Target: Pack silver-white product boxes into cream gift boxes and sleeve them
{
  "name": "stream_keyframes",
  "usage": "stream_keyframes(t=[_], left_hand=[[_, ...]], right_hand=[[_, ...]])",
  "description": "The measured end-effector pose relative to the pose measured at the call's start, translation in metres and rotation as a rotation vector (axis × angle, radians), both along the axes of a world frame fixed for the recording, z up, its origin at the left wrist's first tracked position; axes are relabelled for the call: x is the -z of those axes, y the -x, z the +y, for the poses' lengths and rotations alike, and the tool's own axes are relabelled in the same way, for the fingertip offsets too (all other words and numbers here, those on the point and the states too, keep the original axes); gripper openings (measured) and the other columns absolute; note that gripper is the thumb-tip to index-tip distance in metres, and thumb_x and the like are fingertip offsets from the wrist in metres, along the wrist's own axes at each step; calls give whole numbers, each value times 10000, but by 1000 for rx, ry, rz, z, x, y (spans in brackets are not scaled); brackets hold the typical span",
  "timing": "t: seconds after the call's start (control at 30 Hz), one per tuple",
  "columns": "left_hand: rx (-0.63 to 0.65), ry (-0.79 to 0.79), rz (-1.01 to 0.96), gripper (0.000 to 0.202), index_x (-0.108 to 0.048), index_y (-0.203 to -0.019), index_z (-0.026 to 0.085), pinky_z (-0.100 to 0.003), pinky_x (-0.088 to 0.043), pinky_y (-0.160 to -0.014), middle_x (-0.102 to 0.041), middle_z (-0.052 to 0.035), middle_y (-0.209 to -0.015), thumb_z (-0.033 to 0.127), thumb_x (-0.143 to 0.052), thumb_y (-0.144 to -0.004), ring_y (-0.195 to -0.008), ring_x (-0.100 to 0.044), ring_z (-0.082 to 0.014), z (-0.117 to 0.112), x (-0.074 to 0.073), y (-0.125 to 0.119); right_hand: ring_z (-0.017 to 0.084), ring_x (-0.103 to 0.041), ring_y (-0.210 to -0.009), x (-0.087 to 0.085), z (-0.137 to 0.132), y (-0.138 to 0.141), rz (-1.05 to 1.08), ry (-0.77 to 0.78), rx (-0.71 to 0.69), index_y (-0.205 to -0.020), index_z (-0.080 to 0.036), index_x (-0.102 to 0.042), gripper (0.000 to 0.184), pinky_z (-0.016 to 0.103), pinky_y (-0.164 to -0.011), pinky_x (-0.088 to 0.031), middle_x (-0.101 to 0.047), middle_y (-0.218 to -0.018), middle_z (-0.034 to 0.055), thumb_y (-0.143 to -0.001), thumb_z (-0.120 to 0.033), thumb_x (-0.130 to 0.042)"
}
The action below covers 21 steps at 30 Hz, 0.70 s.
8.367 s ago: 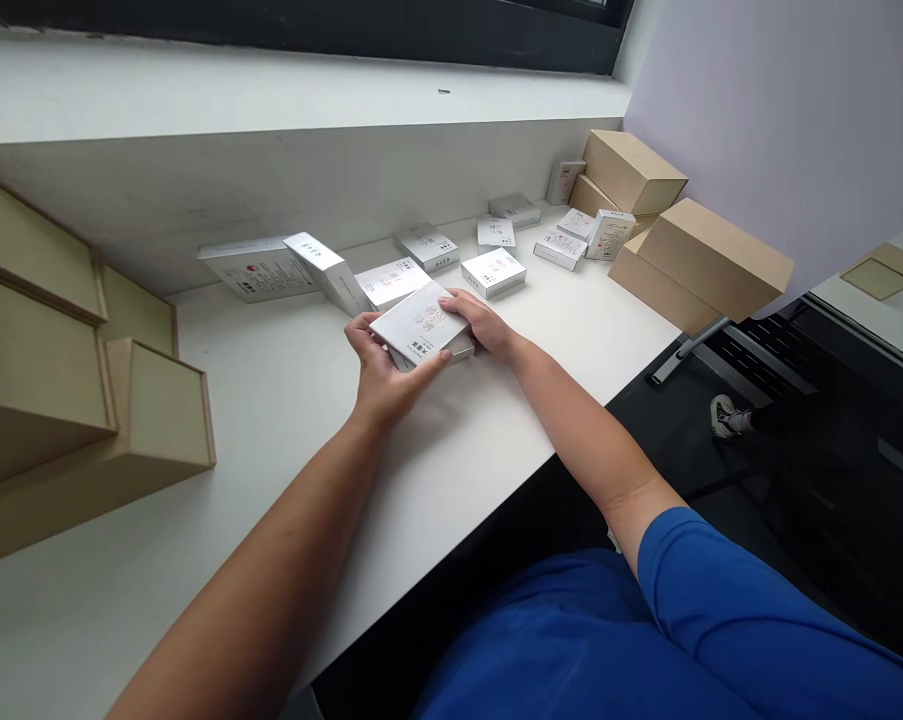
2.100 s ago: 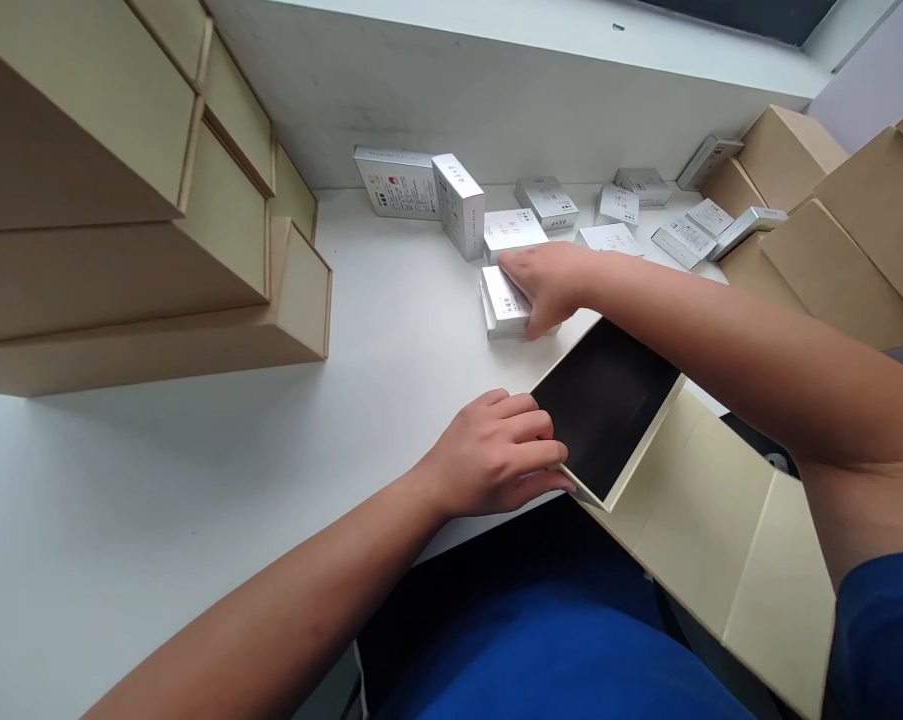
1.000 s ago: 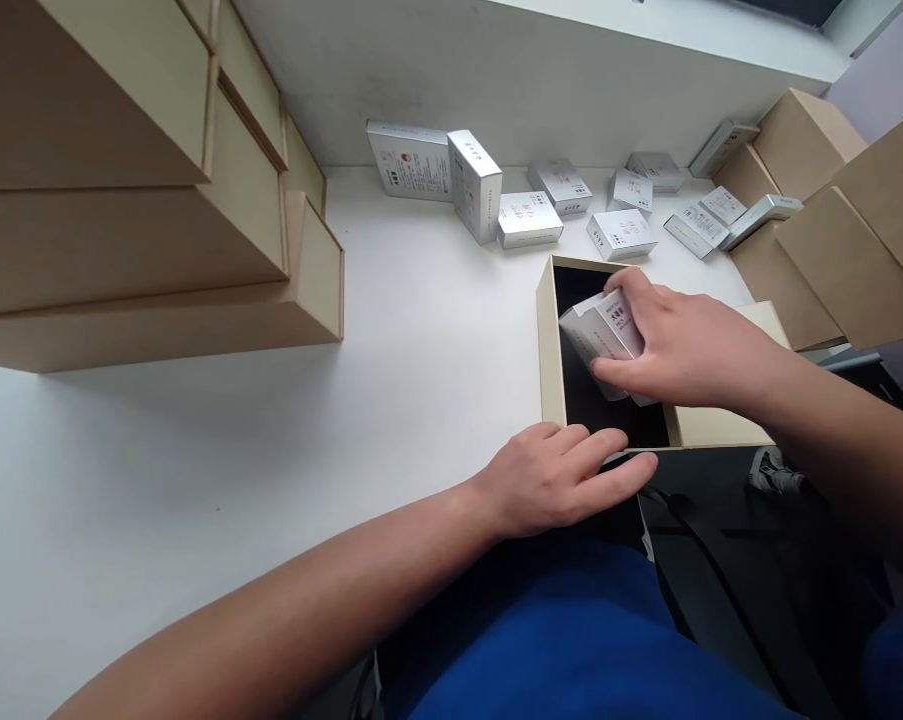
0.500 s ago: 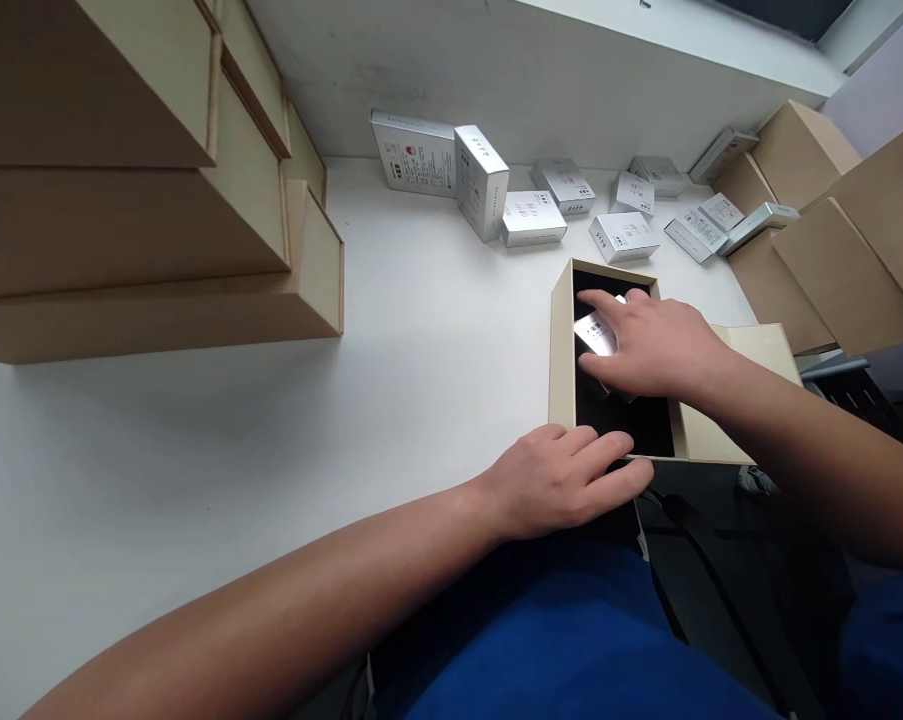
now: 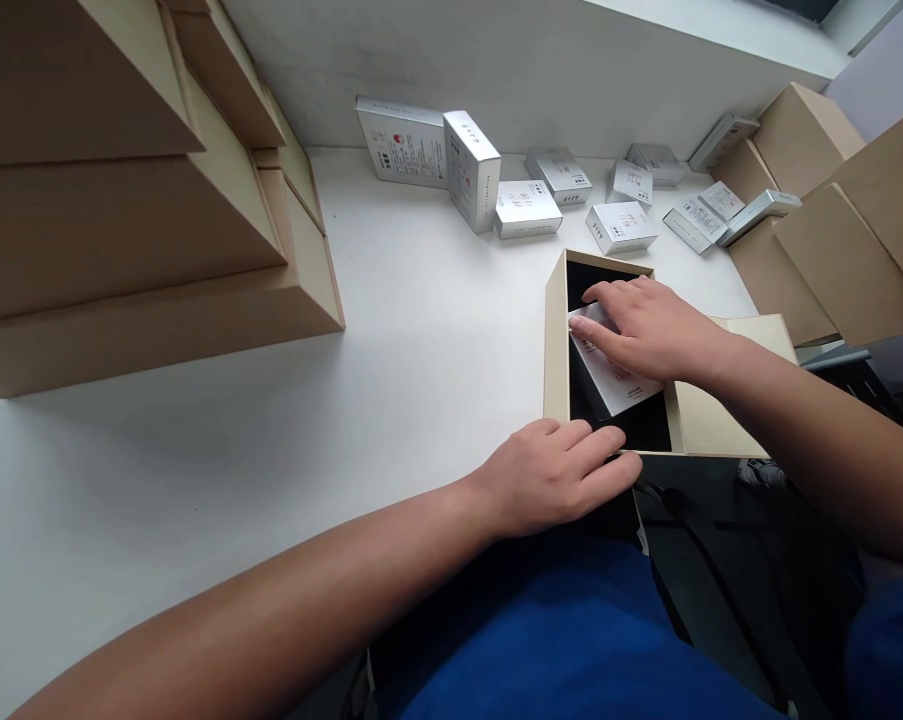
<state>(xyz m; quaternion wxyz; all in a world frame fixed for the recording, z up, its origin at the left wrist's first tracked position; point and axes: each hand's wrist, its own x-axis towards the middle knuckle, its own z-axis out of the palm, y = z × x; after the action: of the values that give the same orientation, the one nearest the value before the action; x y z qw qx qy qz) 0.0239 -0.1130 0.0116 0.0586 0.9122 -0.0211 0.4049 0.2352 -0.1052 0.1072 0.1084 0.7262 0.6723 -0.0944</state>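
Note:
An open tan box with a black inside lies at the table's near edge, its lid folded out to the right. My right hand rests inside it, fingers flat on a small silver-white box lying in the black interior. My left hand lies palm down on the near-left corner of the tan box, fingers stretched over its rim.
Several small silver-white boxes lie scattered along the back of the white table; two larger white ones stand by the wall. Stacked tan boxes fill the left side, and more tan boxes pile at the right.
The tan box was brought onto the table and opened. My right hand carried a small silver-white box into it and now presses it flat. My left hand stays on the box's corner.

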Motion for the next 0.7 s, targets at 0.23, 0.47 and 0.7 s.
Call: stream_keyframes(t=[0.23, 0.47, 0.7], left_hand=[[-1, -8, 19, 123, -664, -1069, 192, -269, -372, -588, -761, -3, -964, 115, -570, -1055, -704, -580, -123, 0, -1, 0], [-4, 58, -69, 177, -605, -1148, 186, -277, -388, -673, -763, -43, -1036, 109, -458, -1087, -735, -596, -126, 1, 1, 0], [-113, 103, -123, 219, -635, -1192, 185, -356, -479, -903, -788, -63, -1084, 191, -648, -973, -1018, -652, -216, 5, 5, -1]], right_hand=[[299, -675, -909, 15, -1, -20, 44, 5, -90, -722, -215, -612, 668, 498, -984, -423, -751, -848, 122, -1086, -619, -226], [207, -595, -707, 10, -15, -24, 210, 50, -232, -621, -212, -610, 659, 409, -880, -409, -693, -688, 60, -1088, -579, -325], [289, -705, -904, -2, -20, -18, 314, 68, -175, -1017, -292, -804, 479, 442, -881, -503, -792, -938, 68, -1076, -505, -379]])
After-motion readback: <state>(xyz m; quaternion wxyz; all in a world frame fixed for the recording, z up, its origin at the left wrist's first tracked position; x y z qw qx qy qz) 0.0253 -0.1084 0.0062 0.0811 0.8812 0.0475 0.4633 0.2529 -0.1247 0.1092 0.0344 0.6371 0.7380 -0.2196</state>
